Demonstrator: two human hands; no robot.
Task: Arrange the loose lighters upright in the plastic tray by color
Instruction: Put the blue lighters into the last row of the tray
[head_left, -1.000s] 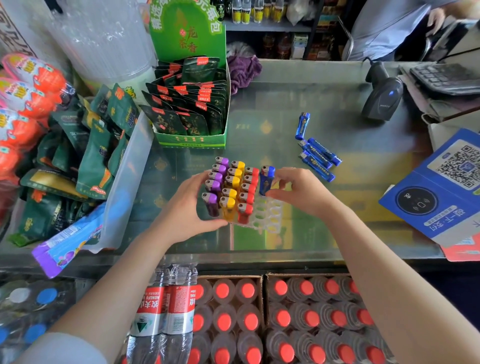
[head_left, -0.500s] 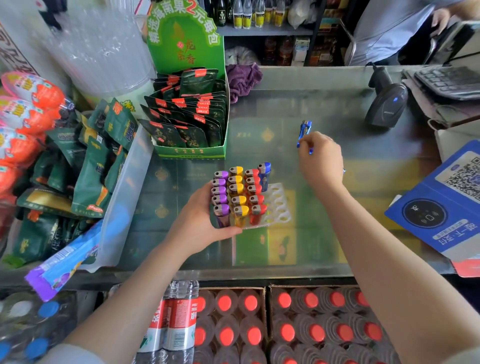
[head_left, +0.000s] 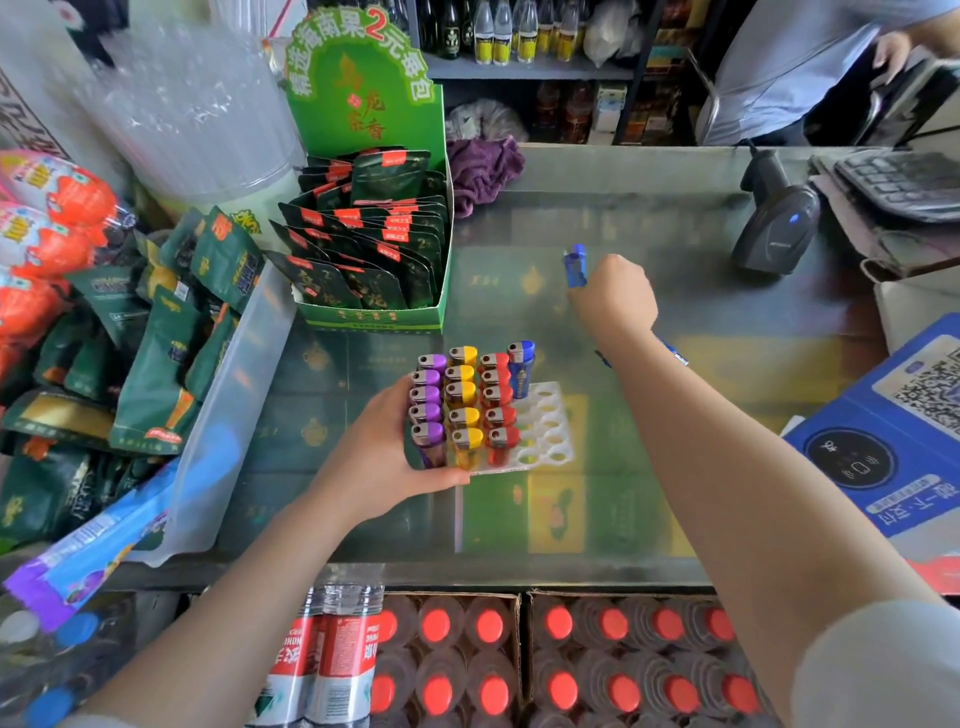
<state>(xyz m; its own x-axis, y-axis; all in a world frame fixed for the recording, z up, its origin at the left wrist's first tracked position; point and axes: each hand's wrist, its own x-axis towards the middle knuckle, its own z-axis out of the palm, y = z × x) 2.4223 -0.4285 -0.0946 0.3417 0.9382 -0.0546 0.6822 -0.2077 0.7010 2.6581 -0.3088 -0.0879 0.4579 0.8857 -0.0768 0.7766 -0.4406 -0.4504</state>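
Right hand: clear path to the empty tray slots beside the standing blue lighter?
Probably yes. The right hand, gripping a blue lighter, has bare counter between it and the tray. Those slots are open on the right; the left hand holds the opposite side.

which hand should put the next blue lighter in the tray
The right hand. It already grips a blue lighter out over the counter, near the other loose ones. The left hand is holding the tray steady at its near left corner, so it is best left there.
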